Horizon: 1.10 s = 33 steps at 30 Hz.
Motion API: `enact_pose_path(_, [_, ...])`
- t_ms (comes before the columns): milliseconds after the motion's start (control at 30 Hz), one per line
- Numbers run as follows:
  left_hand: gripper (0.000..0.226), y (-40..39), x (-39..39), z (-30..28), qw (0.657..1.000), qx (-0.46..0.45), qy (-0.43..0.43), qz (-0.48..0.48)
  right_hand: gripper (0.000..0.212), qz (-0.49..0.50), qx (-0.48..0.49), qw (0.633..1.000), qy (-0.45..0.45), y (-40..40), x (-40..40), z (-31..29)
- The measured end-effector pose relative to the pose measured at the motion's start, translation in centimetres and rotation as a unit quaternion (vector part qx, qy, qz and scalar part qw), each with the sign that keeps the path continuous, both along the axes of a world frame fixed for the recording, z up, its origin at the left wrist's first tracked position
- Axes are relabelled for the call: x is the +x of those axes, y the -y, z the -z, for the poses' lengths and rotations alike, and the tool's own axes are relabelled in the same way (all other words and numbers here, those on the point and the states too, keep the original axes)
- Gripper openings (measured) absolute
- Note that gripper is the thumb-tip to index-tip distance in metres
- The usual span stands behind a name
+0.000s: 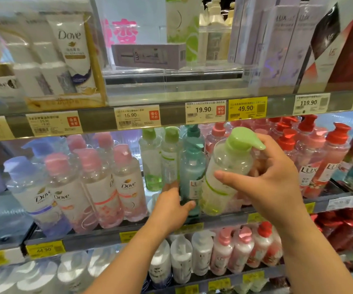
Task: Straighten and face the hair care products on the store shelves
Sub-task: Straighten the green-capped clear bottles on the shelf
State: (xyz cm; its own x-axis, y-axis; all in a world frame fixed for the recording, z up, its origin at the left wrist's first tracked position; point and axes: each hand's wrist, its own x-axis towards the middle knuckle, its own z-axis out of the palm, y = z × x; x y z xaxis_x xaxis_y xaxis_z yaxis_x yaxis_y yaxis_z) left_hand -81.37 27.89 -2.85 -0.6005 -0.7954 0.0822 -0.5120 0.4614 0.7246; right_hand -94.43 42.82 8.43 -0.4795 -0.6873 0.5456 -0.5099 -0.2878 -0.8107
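Brightly lit store shelving [99,236] with 3 tiers, price-tag rails [171,115].

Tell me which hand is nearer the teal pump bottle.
Left. The left hand grips the teal pump bottle at its base; the right hand holds the green-capped bottle beside it.

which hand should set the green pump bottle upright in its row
Right. The right hand already grips the tilted green-pump bottle by its shoulder, so it can likely stand it up. The left hand is busy at the base of the teal bottle beside it.
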Motion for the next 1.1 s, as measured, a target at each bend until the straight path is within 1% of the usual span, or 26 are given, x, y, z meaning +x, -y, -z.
enact_pose_path(67, [0.051,-0.5,-0.6,0.0,1.0,0.008,-0.012,0.02,0.064,-0.028,-0.002,0.999,0.032,-0.1,0.1,-0.4])
enact_pose_path(167, [0.042,-0.8,-1.3,0.1,0.999,0.017,-0.018,0.037,0.063,-0.051,0.014,0.998,0.03,-0.3,0.6,-0.7])
enact_pose_path(233, [0.042,-0.8,-1.3,0.2,0.999,0.019,-0.017,0.037,0.064,-0.053,0.023,0.998,0.025,-0.2,0.8,-0.7])
enact_pose_path(300, [0.039,-0.7,-0.8,0.3,0.999,0.025,-0.017,0.035,0.064,-0.058,0.025,0.997,0.044,0.1,0.9,-0.6])
enact_pose_path(400, [0.03,-0.9,1.0,0.5,0.999,0.027,-0.04,0.008,0.065,-0.075,0.024,0.995,0.061,1.0,1.6,-0.5])
enact_pose_path(467, [0.028,-0.9,2.5,0.7,0.999,-0.005,-0.046,-0.029,0.064,-0.076,0.034,0.996,0.04,1.9,2.4,-0.4])
enact_pose_path(600, [0.035,-0.6,5.1,0.6,0.995,-0.043,-0.055,-0.072,0.059,-0.039,0.074,0.996,-0.024,4.3,3.6,0.3])
enact_pose_path(700, [0.04,-0.6,6.3,0.1,0.993,-0.04,-0.065,-0.088,0.058,-0.008,0.107,0.992,-0.064,6.3,4.5,1.3])
enact_pose_path(767, [0.038,-0.4,6.7,-0.3,0.992,-0.034,-0.08,-0.089,0.06,0.011,0.134,0.988,-0.08,7.6,5.0,2.0])
enact_pose_path(833, [0.038,-0.2,6.9,-0.4,0.992,-0.021,-0.095,-0.082,0.061,0.033,0.162,0.981,-0.105,8.6,5.5,2.5])
enact_pose_path(933, [0.044,0.1,6.9,-0.3,0.994,-0.004,-0.09,-0.056,0.07,0.073,0.212,0.965,-0.133,9.5,6.0,2.9])
enact_pose_path(967, [0.045,0.2,6.9,-0.3,0.995,0.003,-0.087,-0.045,0.069,0.082,0.222,0.963,-0.132,9.6,6.1,2.9])
enact_pose_path(1067, [0.05,0.2,6.7,-0.3,0.997,0.032,-0.071,-0.012,0.054,0.098,0.244,0.957,-0.12,9.9,6.0,2.7])
enact_pose_path(1100, [0.051,0.3,6.6,-0.3,0.997,0.039,-0.063,-0.001,0.052,0.105,0.251,0.955,-0.119,10.0,5.9,2.7])
